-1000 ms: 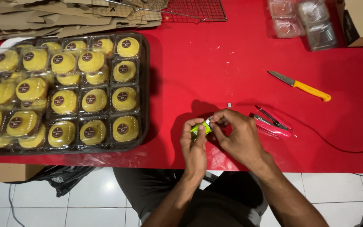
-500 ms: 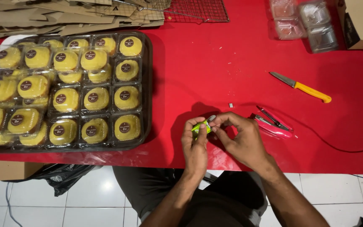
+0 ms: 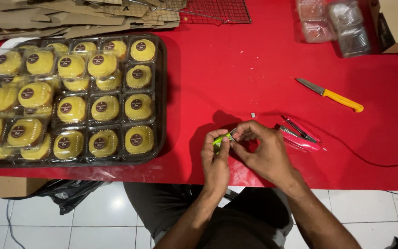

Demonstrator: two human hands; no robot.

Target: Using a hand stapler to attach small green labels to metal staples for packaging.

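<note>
Little has shifted: both hands (image 3: 240,150) still pinch a small green box (image 3: 221,138) over the red table (image 3: 236,69).

A counter (image 3: 236,74) covered in red carries everything. On its left lies a dark tray (image 3: 161,92) filled with clear packs of yellow cakes. Flattened cardboard pieces (image 3: 47,18) and a wire cooling rack (image 3: 213,10) lie along the far edge, with empty clear plastic containers (image 3: 332,23) and a cardboard box (image 3: 397,23) at far right. Nearer lie a yellow-handled knife (image 3: 332,94), a pink stapler (image 3: 300,136), and a thin dark cable (image 3: 374,159).
</note>
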